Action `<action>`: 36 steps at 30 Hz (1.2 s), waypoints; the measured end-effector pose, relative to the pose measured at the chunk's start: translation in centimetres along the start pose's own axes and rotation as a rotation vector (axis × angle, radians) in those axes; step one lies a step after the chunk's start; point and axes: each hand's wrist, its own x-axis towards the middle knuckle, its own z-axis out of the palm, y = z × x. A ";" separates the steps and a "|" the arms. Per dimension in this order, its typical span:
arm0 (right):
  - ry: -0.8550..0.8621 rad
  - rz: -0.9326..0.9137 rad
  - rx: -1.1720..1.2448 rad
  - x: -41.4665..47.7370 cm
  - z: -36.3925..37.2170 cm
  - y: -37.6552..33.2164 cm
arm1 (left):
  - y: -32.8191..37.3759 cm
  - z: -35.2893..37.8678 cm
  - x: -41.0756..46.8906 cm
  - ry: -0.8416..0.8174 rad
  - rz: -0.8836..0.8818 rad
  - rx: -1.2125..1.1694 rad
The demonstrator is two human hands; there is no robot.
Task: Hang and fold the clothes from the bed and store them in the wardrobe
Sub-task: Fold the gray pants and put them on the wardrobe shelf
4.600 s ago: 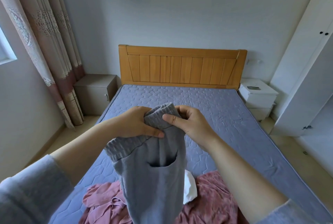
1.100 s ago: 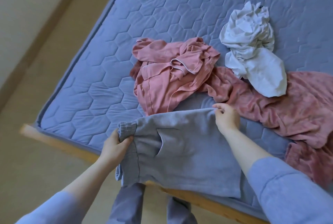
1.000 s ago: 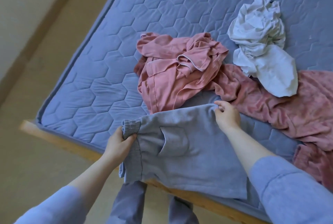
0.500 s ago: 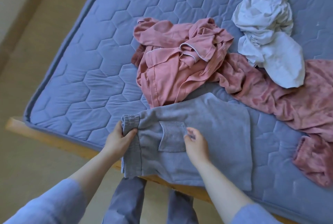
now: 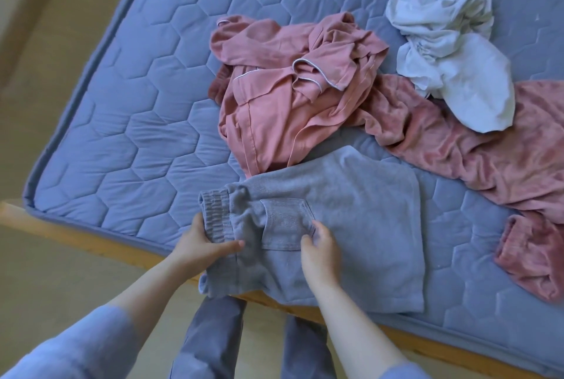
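Note:
Grey shorts (image 5: 363, 226) lie flat at the foot edge of the bed, elastic waistband to the left, a patch pocket facing up. My left hand (image 5: 201, 246) grips the waistband, thumb on top and fingers underneath. My right hand (image 5: 320, 252) rests on the shorts just below the pocket, fingers slightly bent on the fabric. Behind the shorts lies a crumpled pink pyjama top (image 5: 293, 88) with white piping. A fuzzy pink garment (image 5: 488, 152) stretches to the right. A white garment (image 5: 448, 36) is bunched at the upper right.
The blue quilted mattress (image 5: 137, 110) sits on a wooden bed frame (image 5: 91, 242) whose foot rail runs under the shorts. Beige floor lies to the left and below. My legs in grey trousers (image 5: 210, 339) stand against the bed's foot.
My right hand left the far corner of the shorts and came back to the pocket area. The shorts now lie spread flat. My left hand keeps hold of the waistband.

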 end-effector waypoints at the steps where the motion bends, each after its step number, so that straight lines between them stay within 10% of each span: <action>1: -0.049 0.030 -0.022 -0.3 0.0 0.3 | 0.0 0.1 -0.1 -0.001 0.007 0.005; 8: -0.276 0.157 0.214 -0.2 -1.3 1.7 | 2.8 1.6 -3.3 0.043 0.211 -0.113; 24: -0.090 0.259 0.634 0.5 -13.0 8.1 | 11.4 12.6 -8.1 -0.050 0.511 0.149; 31: -0.057 0.299 0.751 1.2 -17.8 10.7 | 13.3 19.2 -7.0 -0.047 0.475 0.254; 36: -0.210 0.323 0.748 2.1 -18.3 11.8 | 13.3 21.7 -5.4 -0.199 0.175 -0.158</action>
